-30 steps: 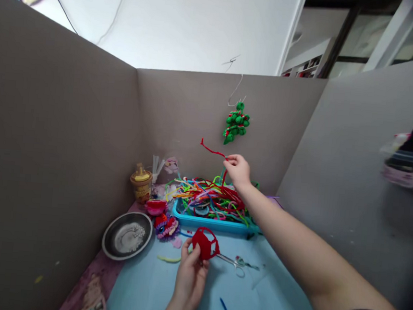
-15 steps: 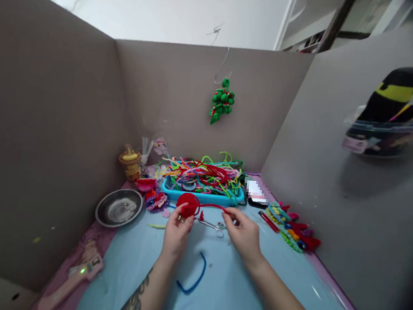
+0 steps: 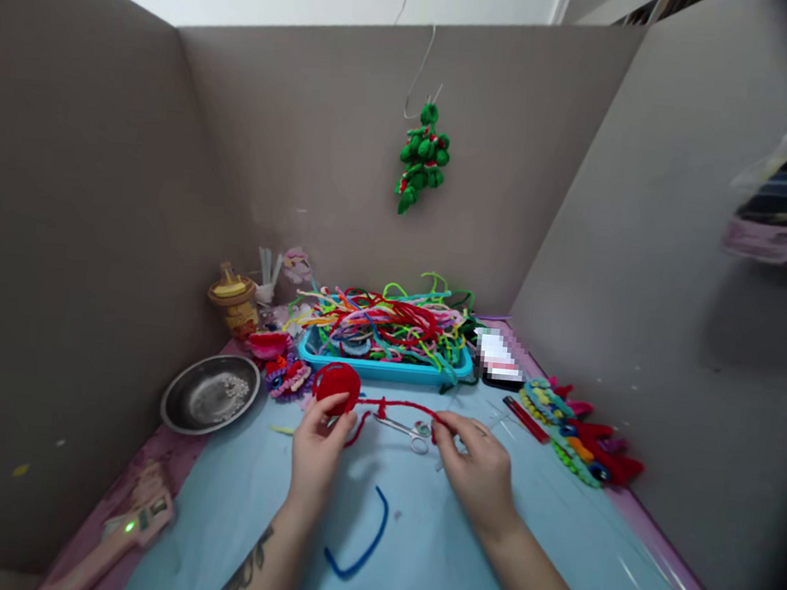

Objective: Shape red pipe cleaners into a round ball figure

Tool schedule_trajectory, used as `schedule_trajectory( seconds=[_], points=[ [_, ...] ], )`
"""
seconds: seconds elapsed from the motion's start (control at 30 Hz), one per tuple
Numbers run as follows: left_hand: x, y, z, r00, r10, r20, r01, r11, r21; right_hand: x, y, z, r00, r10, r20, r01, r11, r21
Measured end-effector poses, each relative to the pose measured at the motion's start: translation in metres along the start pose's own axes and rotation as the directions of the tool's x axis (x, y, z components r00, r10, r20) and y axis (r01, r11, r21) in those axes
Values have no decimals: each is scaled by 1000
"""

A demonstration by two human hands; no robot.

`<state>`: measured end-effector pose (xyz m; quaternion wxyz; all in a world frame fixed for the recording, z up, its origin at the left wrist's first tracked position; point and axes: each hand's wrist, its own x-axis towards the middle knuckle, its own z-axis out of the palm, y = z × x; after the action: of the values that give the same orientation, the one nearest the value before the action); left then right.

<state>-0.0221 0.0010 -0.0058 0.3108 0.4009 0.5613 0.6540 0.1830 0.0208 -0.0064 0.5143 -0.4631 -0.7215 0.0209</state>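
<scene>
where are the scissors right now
The scissors lie on the light blue table cover just right of centre in the head view, between the left hand and the right hand, on the near side of the blue tray.

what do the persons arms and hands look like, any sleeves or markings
The left hand and right hand wear no gloves. The left forearm bears a dark tattoo with leaf-like shapes; the right forearm shows no marking. No sleeves are in view.
</scene>
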Motion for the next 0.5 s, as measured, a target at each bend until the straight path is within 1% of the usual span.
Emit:
schedule_trajectory(
  seconds=[0.1, 0.17, 0.23, 0.33, 0.37, 0.4, 0.5],
  points=[
    [-1, 2, -2, 996, 91, 5, -91, 990, 109, 1, 2, -3, 999, -52, 14, 53, 998, -24],
    [-1, 2, -3, 992, 122, 0, -121, 981, 154, 1, 3, -4, 997, -72, 26, 73, 997, -18],
    [-1, 3, -3, 993, 119, -22, -113, 980, 165, 2, 2, -5, 997, -80, 22, 81, 996, -38],
    [-5, 5, 0, 996, 76, -38, -71, 991, 116, 1, -10, -2, 997, -78, -8, 75, 976, -204],
    [-7, 5, 2, 998, 66, -22, -64, 993, 97, -1, -16, 1, 997, -76, -12, 70, 961, -266],
    [-10, 5, 5, 998, 64, 5, -64, 994, 83, -3, -23, 3, 996, -91, 2, 88, 952, -292],
    [-19, 7, 14, 993, 64, 102, -71, 995, 66, -10, -42, 12, 985, -145, 98, 167, 943, -287]
  ],
)
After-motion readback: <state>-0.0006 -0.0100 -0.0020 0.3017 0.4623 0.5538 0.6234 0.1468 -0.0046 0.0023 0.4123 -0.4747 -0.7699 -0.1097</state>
